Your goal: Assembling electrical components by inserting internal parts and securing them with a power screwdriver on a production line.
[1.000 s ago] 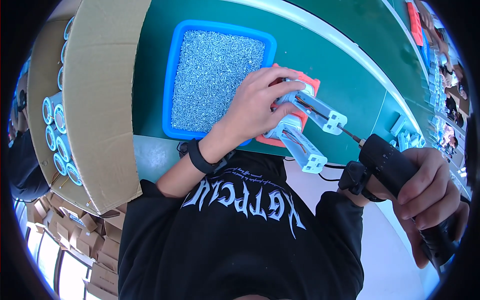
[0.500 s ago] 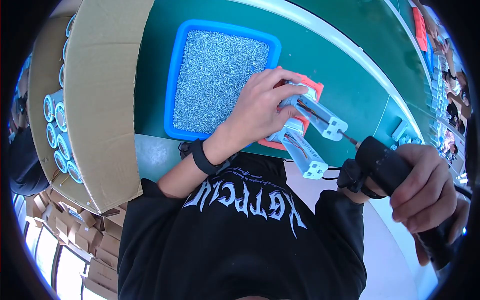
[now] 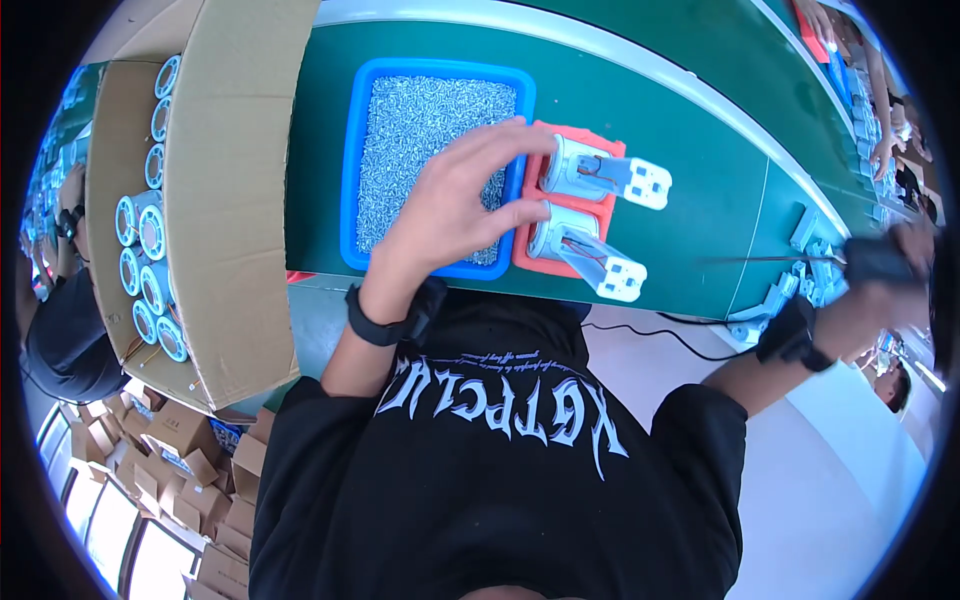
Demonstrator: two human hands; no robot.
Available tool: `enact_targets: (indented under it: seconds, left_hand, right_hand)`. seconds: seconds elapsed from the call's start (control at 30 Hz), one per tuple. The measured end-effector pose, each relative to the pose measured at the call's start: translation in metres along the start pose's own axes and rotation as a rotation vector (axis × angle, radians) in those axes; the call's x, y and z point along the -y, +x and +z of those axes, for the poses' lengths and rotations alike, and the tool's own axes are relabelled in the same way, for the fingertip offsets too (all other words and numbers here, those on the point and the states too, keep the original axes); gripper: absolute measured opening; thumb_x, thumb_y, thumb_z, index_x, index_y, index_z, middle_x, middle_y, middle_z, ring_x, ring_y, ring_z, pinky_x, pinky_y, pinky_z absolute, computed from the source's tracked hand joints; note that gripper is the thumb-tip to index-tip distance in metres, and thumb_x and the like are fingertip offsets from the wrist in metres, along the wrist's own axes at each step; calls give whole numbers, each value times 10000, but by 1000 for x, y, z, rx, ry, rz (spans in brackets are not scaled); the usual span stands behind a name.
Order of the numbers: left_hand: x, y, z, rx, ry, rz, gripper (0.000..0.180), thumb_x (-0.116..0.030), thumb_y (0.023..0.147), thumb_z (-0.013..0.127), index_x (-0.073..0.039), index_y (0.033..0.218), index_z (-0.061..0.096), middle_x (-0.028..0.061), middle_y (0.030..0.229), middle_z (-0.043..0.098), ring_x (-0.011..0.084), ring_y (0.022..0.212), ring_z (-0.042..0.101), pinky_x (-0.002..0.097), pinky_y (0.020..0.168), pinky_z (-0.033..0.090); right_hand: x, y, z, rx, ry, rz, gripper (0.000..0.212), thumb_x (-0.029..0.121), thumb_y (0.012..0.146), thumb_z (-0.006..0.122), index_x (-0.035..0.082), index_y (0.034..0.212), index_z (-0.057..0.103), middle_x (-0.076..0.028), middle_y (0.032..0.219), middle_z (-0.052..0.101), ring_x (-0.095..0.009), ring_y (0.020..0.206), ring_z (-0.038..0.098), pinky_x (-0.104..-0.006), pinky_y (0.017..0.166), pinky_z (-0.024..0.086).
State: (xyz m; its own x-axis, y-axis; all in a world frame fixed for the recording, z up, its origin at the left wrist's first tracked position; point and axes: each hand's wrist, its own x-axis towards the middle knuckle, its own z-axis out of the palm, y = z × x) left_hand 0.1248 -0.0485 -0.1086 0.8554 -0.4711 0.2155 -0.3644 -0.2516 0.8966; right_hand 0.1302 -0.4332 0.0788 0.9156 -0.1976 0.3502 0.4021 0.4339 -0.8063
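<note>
My left hand [image 3: 455, 195] is open, thumb and fingers apart, at the left side of an orange-red holder [image 3: 583, 133]. Two pale plastic housings [image 3: 575, 168] sit in that holder, one above the other. Each has a long open arm pointing right, with thin wires showing inside. My fingertips are close to the housings; whether they touch is hard to tell. Out at the far right, my right hand [image 3: 868, 312] grips a black electric screwdriver [image 3: 880, 262], both blurred by motion. Its thin bit points left, away from the housings.
A blue tray [image 3: 351, 180] full of small metal screws stands left of the holder. Farther left is a cardboard box [image 3: 230, 190] of round-ended pale parts. Several pale pieces [image 3: 790, 290] lie at the right on the green table. A black cable [image 3: 680, 340] runs below the table's edge.
My right hand has swung the screwdriver up and right, away from the housings. My left hand has let go of the upper housing and moved left, and the housing now rests in the holder.
</note>
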Motion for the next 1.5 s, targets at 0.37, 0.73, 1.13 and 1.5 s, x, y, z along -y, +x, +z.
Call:
enact_targets:
  seconds: [0.37, 0.73, 1.13, 1.5]
  left_hand:
    - [-29, 9, 31, 59, 141, 136, 503, -190, 627, 822, -69, 1076, 630, 111, 1117, 612, 341, 1094, 558, 429, 911, 459]
    - [-46, 64, -18, -209, -646, -243, 579, -164, 711, 788, 4, 1197, 522, 128, 1099, 614, 224, 1052, 591, 353, 916, 454]
    - [76, 349, -113, 272, 1515, 508, 422, -183, 705, 701, -111, 1106, 590, 82, 998, 634, 304, 1072, 552, 415, 801, 476]
    - [144, 395, -55, 265, 1486, 435, 250, -139, 845, 528, -238, 1057, 616, 2, 1032, 622, 199, 936, 647, 366, 711, 533]
  right_hand:
    - [-222, -110, 22, -67, -468, 720, 271, 200, 883, 622, 32, 1040, 477, -36, 793, 553, -119, 644, 568, -270, 592, 495]
    - [-222, -110, 26, 40, -680, 624, 329, 82, 827, 664, 36, 999, 387, -52, 708, 532, -127, 532, 561, -278, 486, 489]
    - [-133, -80, 50, -70, -227, 538, 574, 94, 755, 725, 22, 1205, 375, -68, 722, 541, -140, 520, 556, -264, 470, 470]
    - [-56, -52, 89, 311, 202, 722, 988, -2, 426, 914, -29, 1254, 375, -99, 803, 595, -128, 641, 602, -233, 540, 472]
